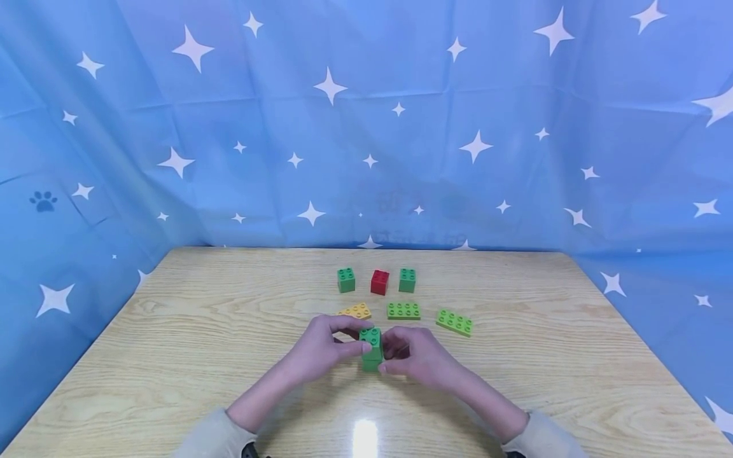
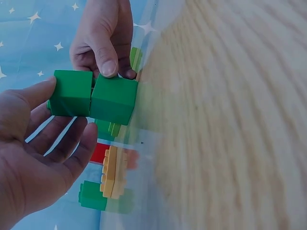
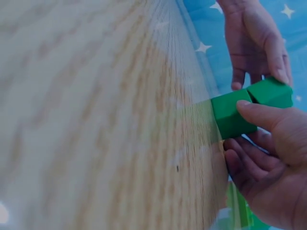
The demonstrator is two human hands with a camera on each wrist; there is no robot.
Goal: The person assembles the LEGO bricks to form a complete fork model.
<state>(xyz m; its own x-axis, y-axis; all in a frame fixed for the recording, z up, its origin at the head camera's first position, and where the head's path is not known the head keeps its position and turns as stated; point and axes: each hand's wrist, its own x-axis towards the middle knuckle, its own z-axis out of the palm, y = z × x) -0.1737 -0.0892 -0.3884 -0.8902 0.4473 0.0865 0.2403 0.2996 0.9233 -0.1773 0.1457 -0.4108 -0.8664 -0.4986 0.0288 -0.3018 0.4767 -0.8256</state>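
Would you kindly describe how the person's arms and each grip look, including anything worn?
The left grip and right grip are bare, without gloves. The left sleeve and right sleeve are pale, close to off-white. A dark piece shows at each sleeve's edge, too cropped to identify.

grn bricks [image 2: 72,93], red brick [image 1: 380,282], lime plates [image 1: 403,311], yel plate [image 1: 356,311], blu curtain [image 1: 395,137] w/ wht stars [image 1: 329,86], woodgrain tbl [image 1: 572,350]
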